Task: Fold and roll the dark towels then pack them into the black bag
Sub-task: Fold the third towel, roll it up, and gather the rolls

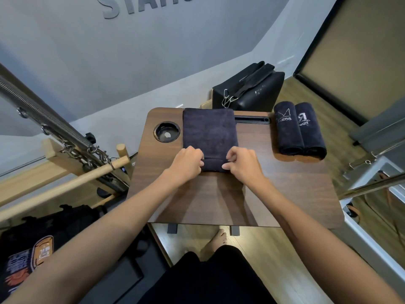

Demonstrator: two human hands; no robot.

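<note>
Wooden bench (274, 194), seen from above. A dark towel (210, 132) lies folded flat along the far edge, left of centre, its far end just over that edge and its near end turned up into the start of a roll. Left hand (186, 162) and right hand (243, 164) sit at the near end of the towel, one at each corner of the roll. Both grips are curled onto the fabric, fingertips pinching the rolled edge.

Just left of the towel, a round cup recess (167, 131) is set into the bench. At the far right corner, two rolled towels (300, 130) lie side by side, touching, white lettering on top. Behind the far edge stands the black bag (247, 91), strap draped over it, metal clips (228, 99) hanging at its left.
</note>
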